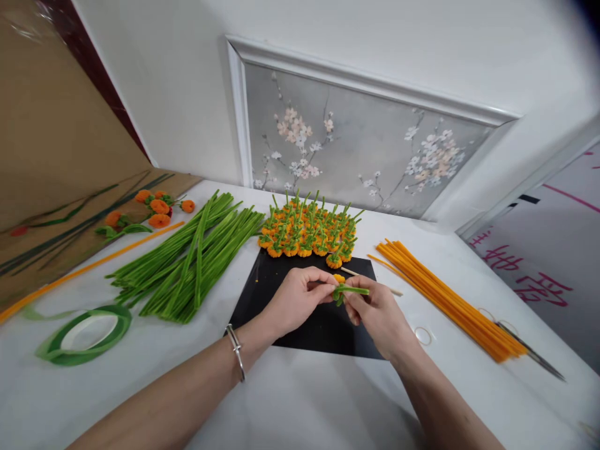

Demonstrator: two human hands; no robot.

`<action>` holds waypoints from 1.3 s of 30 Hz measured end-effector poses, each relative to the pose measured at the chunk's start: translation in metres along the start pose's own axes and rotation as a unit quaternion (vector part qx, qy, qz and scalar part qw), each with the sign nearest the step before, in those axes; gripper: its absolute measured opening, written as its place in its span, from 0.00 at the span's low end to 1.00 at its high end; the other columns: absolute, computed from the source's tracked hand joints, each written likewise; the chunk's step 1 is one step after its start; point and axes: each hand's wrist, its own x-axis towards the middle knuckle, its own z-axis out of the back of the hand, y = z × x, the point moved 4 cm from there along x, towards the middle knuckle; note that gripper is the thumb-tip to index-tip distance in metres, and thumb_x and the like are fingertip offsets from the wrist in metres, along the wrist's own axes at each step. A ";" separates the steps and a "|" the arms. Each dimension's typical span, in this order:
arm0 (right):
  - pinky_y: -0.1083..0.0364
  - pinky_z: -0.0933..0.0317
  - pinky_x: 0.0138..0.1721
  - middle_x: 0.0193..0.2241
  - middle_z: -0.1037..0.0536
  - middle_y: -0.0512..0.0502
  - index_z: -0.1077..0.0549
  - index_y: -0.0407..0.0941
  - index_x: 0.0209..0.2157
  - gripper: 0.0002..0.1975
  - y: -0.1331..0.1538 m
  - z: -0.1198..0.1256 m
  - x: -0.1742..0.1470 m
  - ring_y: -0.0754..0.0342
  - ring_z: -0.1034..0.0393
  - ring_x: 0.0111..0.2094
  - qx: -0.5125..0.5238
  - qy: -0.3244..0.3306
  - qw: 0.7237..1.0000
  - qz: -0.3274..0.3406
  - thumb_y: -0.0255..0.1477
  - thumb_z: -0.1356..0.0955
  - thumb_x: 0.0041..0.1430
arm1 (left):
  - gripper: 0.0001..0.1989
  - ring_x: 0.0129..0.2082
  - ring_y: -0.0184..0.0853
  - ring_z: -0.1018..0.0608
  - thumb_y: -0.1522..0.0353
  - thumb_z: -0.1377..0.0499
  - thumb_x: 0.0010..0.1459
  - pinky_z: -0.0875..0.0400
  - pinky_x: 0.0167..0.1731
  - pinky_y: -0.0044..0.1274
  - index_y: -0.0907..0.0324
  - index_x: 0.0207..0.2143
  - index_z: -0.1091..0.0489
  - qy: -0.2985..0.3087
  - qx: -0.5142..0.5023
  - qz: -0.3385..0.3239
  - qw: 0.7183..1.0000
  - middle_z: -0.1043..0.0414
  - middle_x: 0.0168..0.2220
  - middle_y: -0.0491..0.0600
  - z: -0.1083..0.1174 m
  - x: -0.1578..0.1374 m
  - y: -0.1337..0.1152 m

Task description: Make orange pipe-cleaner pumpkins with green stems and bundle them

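Note:
Above a black mat [309,331], both my hands meet around a small pipe cleaner flower [338,279] with an orange head and a green stem. The fingertips of my left hand [300,297] pinch the flower from the left. My right hand [372,306] closes round the green stem [354,290] from the right, thumb and fingers bent together. The stem points to the right. Just beyond my hands, rows of similar orange flowers [304,234] stand head down with green stems up. A thin pale stick [351,272] lies partly behind my right hand.
Green pipe cleaners [187,262] lie in a loose pile at left, near a roll of green tape [124,322]. Orange pipe cleaners [445,294] and scissors [544,359] lie at right. Finished orange flowers [159,206] rest back left. A wall with a framed floral panel [356,119] rises behind.

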 end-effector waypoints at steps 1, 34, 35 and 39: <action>0.62 0.49 0.18 0.15 0.35 0.58 0.33 0.43 0.27 0.08 0.000 0.001 0.000 0.63 0.44 0.16 -0.005 -0.009 1.000 0.003 0.32 0.32 0.53 | 0.04 0.31 0.31 0.24 0.74 0.40 0.53 0.25 0.36 0.24 0.64 0.28 0.24 0.003 0.016 -0.010 1.000 0.26 0.32 0.48 0.000 0.000 -0.001; 0.55 0.37 0.34 0.32 0.29 0.45 0.29 0.45 0.32 0.07 0.020 0.003 -0.005 0.52 0.33 0.33 -0.246 0.021 0.942 0.228 0.27 0.38 0.61 | 0.12 0.28 0.23 0.32 0.64 0.35 0.52 0.33 0.29 0.19 0.62 0.30 0.34 0.098 -0.153 0.115 0.977 0.36 0.30 0.42 -0.004 -0.004 0.002; 0.54 0.36 0.35 0.32 0.29 0.45 0.30 0.45 0.32 0.07 0.023 0.003 -0.006 0.52 0.33 0.35 -0.260 0.024 0.930 0.260 0.25 0.38 0.62 | 0.13 0.28 0.24 0.32 0.63 0.35 0.51 0.33 0.29 0.19 0.61 0.30 0.34 0.100 -0.170 0.126 0.972 0.36 0.30 0.42 -0.004 -0.005 0.002; 0.54 0.35 0.39 0.35 0.29 0.45 0.29 0.45 0.35 0.08 0.028 0.001 -0.008 0.53 0.32 0.37 -0.285 0.050 0.901 0.322 0.23 0.38 0.63 | 0.14 0.28 0.24 0.31 0.63 0.33 0.50 0.34 0.29 0.19 0.60 0.31 0.34 0.091 -0.220 0.155 0.959 0.37 0.30 0.42 -0.003 -0.007 0.002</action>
